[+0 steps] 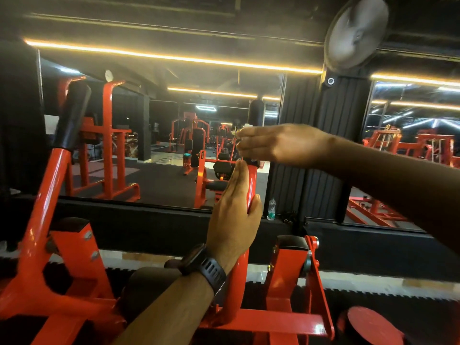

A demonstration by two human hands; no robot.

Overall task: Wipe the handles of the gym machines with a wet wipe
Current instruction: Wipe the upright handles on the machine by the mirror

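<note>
A red gym machine [74, 245] fills the foreground. Its right lever arm [252, 185] rises to a black handle grip [256, 112]. My right hand [281, 143] reaches in from the right and wraps around this grip. Small white edges of the wet wipe [246, 125] show at my fingertips, pressed against the grip. My left hand [234, 215], with a black watch on its wrist, holds the red arm just below. Its fingers lie straight up along the arm and the thumb hooks round the other side. The left lever arm carries another black handle grip [72, 115] at the upper left.
A wall mirror [161, 135] straight ahead reflects more red machines. A black pillar [321, 145] stands right of the handle, with a fan [356, 33] above it. A water bottle [271, 209] stands on the ledge. A red round pad [371, 324] sits at the lower right.
</note>
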